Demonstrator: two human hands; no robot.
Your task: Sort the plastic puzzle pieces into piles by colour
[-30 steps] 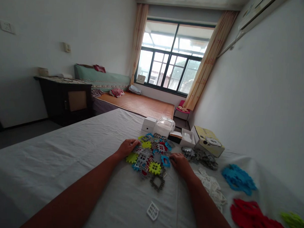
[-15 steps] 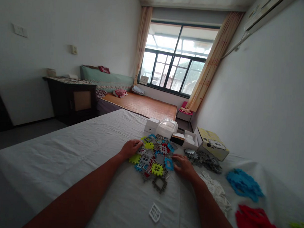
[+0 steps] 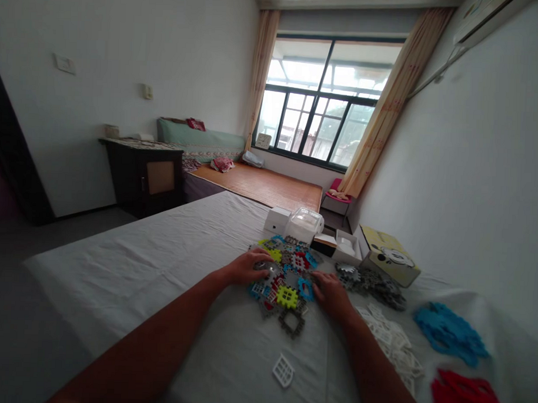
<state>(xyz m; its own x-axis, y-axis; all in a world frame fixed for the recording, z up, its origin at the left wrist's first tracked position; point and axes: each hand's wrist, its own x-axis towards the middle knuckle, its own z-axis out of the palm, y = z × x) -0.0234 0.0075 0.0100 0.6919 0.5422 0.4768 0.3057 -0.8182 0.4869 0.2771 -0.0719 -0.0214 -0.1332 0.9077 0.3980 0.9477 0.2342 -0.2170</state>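
Observation:
A mixed heap of toothed plastic building pieces (image 3: 288,278) in grey, blue, red, white and yellow-green lies on the white sheet. My left hand (image 3: 244,267) reaches over its left side, with thumb and fingers closed about a grey building piece (image 3: 264,265) that catches the light. Part of that piece is hidden by the fingers. At the heap's right edge rests my right hand (image 3: 333,293), fingers apart, near a blue square piece (image 3: 306,289), holding nothing I can see. A single white window piece (image 3: 283,371) lies nearer to me.
Sorted piles stand to the right: dark grey pieces (image 3: 376,286), white pieces (image 3: 392,341), blue pieces (image 3: 450,331) and red pieces (image 3: 467,396). Behind the heap are a clear plastic container (image 3: 304,224), small white boxes (image 3: 277,220) and a yellow box (image 3: 388,255).
My left hand has moved right and inward over the heap, covering the yellow-green piece there and closing about a grey one. My right hand stays at the heap's edge. The view has swung slightly left.

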